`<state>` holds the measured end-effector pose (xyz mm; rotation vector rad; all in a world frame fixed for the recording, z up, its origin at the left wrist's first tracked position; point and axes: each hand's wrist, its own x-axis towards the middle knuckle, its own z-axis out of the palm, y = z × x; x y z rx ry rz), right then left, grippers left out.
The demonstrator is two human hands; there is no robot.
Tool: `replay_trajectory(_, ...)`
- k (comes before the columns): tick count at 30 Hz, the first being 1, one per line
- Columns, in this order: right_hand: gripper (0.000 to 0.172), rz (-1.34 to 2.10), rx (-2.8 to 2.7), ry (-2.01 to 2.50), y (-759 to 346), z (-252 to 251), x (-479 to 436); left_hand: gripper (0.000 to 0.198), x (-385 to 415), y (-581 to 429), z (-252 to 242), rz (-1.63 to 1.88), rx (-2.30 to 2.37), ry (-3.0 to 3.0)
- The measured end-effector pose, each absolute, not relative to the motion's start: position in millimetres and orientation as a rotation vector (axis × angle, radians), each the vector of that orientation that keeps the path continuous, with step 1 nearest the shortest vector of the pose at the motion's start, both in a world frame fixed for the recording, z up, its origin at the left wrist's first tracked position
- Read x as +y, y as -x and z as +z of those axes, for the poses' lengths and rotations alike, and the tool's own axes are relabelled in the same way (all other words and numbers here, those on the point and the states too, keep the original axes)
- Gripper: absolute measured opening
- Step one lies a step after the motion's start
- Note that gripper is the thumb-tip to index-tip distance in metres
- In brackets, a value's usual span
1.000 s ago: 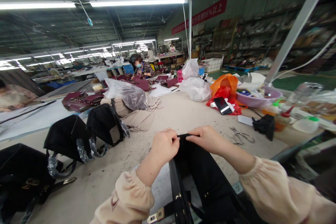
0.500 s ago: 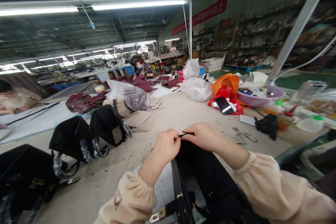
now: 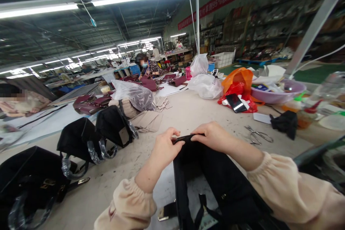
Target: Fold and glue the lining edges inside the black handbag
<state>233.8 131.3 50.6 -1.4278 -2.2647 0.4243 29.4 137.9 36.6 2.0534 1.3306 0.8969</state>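
Observation:
A black handbag [image 3: 229,183] stands right in front of me with its top spread wide, so its dark inside shows. At its far rim, my left hand [image 3: 166,147] pinches the edge between thumb and fingers. My right hand [image 3: 211,137] grips the same rim a little to the right, thumb on the inner side. A strap with a metal plate [image 3: 167,211] sticks out from the bag's left side. Some of the fingertips are hidden behind the rim.
Several black bags [image 3: 77,136] with plastic-wrapped handles line the left of the table. Scissors [image 3: 258,136], a black cloth [image 3: 285,123], a phone [image 3: 236,103] and a purple basin [image 3: 293,88] are on the right. Beige pieces [image 3: 147,120] lie ahead. Co-workers sit farther off.
The bag's mouth has spread wider, showing more of its inside. My hands have moved slightly apart along the rim, and the left fingers have loosened. The view has shifted a little.

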Motion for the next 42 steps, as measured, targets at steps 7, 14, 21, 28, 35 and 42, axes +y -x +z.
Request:
replay_trajectory(7,0.021,0.467,-2.248,1.423,-237.7,47.2,133.9,0.013,141.1,-31.9,40.0,0.786,1.347,-2.162)
replay_trajectory(14,0.022,0.310,-2.314,1.437,-239.1,48.6,133.9,0.013,141.1,-38.0,45.2,0.792,1.361,-2.263)
replay_trajectory(21,0.024,0.332,-2.288,1.376,-238.5,50.0,134.1,0.016,145.0,-38.5,39.0,0.818,1.340,-2.265)
replay_trajectory(28,0.021,0.494,-2.289,1.297,-234.2,47.6,138.7,0.015,145.7,-38.8,36.3,0.881,1.341,-2.260)
replay_trajectory(35,0.019,0.479,-2.232,1.350,-234.9,45.7,140.4,0.016,143.8,-42.8,38.2,1.026,1.166,-2.471)
replay_trajectory(42,0.017,0.450,-2.228,1.362,-234.1,47.1,138.5,0.012,142.9,-49.4,43.8,0.939,1.226,-2.627)
